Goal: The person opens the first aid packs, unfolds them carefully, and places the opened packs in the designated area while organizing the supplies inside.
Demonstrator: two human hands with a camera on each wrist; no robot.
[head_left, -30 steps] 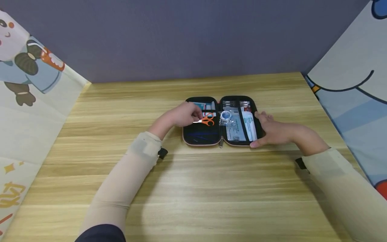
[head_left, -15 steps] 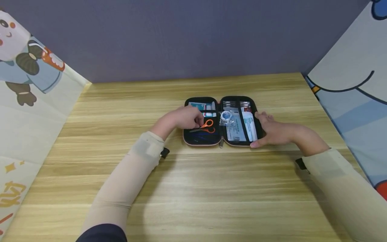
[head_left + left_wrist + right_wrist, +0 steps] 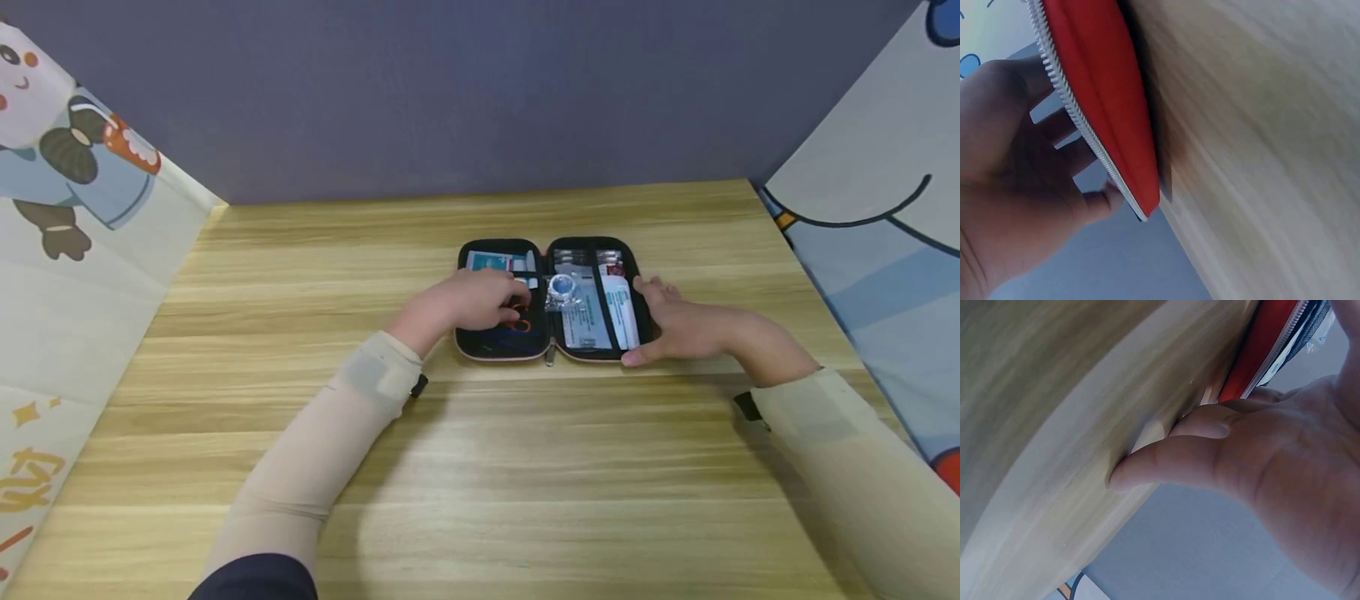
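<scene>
A black-lined zip case (image 3: 536, 357) with a red outside lies unfolded on the table. My left hand (image 3: 480, 300) reaches over its left half, fingers spread and loosely bent above the scissors (image 3: 519, 323). Only parts of the orange handles show; the blades are hidden. In the left wrist view, the fingers pass over the red side (image 3: 1107, 94) of the case, and their tips are partly hidden. Beside the case's right edge, my right hand (image 3: 678, 327) rests with thumb and fingers apart. Some of its fingers touch the table in the right wrist view.
A wrapped roll of tape (image 3: 561, 287) lies near the case's fold. White packets (image 3: 618, 312) sit under a strap in the right half, and a teal-and-white packet (image 3: 489, 261) in the left. A grey panel (image 3: 480, 100) stands behind the wooden table (image 3: 525, 467).
The scissors have gone from the left hand's pinch down into the left half of the case. That hand has loosened its fingers and shifted slightly right. The right hand stays put.
</scene>
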